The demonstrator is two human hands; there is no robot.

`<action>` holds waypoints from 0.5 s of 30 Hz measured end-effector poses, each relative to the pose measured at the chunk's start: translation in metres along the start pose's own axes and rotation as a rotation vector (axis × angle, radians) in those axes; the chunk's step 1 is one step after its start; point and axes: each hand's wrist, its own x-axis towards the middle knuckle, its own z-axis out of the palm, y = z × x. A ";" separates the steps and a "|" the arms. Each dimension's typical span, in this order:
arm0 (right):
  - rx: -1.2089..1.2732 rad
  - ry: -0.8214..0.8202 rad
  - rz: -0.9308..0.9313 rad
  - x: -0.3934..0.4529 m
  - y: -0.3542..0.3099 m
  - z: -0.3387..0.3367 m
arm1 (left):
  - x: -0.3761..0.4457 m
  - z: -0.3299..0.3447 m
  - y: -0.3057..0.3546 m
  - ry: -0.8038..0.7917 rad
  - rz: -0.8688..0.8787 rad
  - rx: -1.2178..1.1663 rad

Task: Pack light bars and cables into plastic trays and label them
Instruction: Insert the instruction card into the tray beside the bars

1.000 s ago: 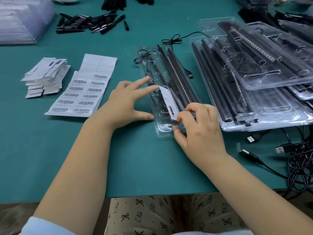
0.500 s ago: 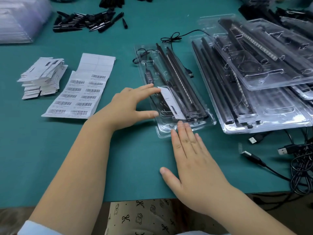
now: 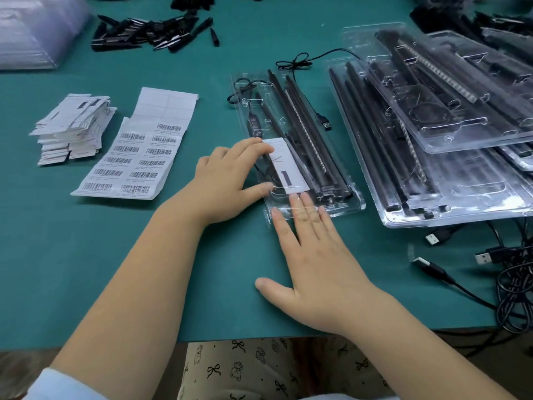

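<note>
At the middle of the frame lies our clear tray [image 3: 340, 204], its long axis running from the lower centre up toward the upper centre, light bars [image 3: 305, 134] lengthwise inside. A white label [image 3: 285, 166] sits on its near end. Our left hand [image 3: 227, 180] rests flat beside it, fingertips touching the label's left edge. Our right hand [image 3: 314, 261] lies flat below, fingers straight on the tray's near edge, about as close.

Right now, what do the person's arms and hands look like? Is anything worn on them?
Both forearms are bare. The left hand and right hand wear no gloves, rings or watch. Only a pale blue sleeve edge shows at the left arm's bottom corner.
</note>
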 end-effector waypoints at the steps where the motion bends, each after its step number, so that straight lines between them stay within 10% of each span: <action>1: -0.006 0.008 0.003 0.002 0.000 0.000 | 0.001 0.004 0.002 0.034 -0.009 0.022; 11: 0.050 0.058 -0.023 0.003 0.003 -0.005 | 0.008 0.011 0.005 0.190 0.048 -0.067; 15: 0.161 0.451 -0.017 -0.011 0.003 0.000 | 0.007 0.009 0.005 0.163 0.054 -0.136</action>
